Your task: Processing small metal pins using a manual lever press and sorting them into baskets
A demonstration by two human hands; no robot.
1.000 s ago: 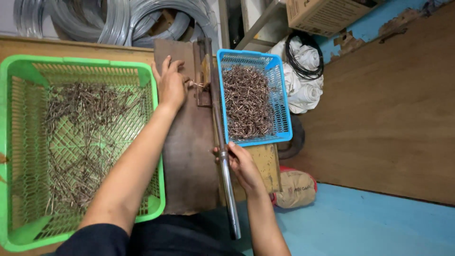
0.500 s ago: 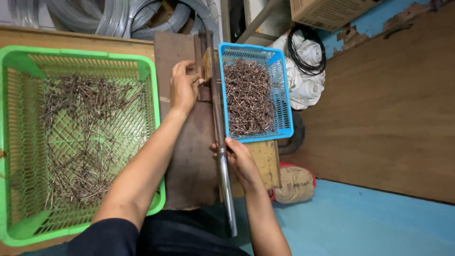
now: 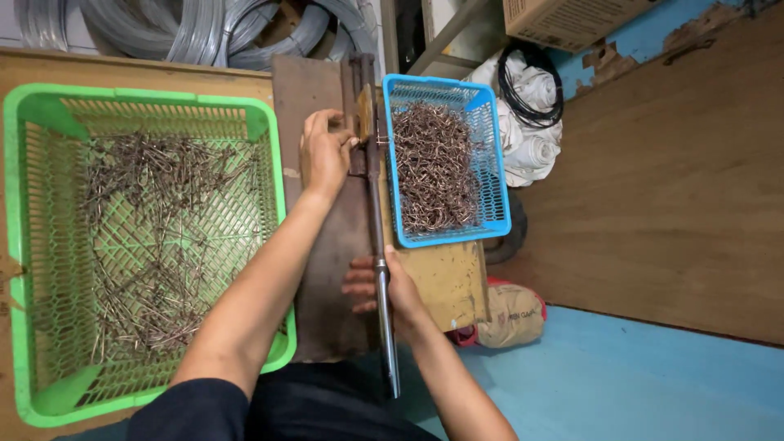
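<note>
Head view looks straight down on a brown metal press plate [image 3: 322, 269] lying on a wooden tabletop [image 3: 441, 286], with a long steel lever [image 3: 378, 245] running down its right edge. The right hand [image 3: 384, 290] is wrapped around this lever about midway along its bright lower stretch, fingers curled over it from the left. The left hand [image 3: 327, 151] rests on the plate near the lever's pivot, its fingertips pinched narrowly at a small tan block [image 3: 363, 122]; whether a wire piece sits between them cannot be told, since it is too small to make out.

The lever looks like a stiff, heavy bar, smooth and possibly slippery on its polished part, so a full closed grip low on the shaft, far from the pivot, would likely give the most leverage. The small bent wire pieces [image 3: 433, 167] heaped in the blue basket [image 3: 494, 155], just right of the lever, appear light, thin and springy (and probably sharp at the cut ends); they would be best pinched singly between thumb and forefinger. Straighter wire pieces [image 3: 147, 237] lie scattered in the green basket [image 3: 273, 171] to the left, touching the plate's edge. Coils of grey wire [image 3: 188, 28] sit beyond the tabletop.
</note>
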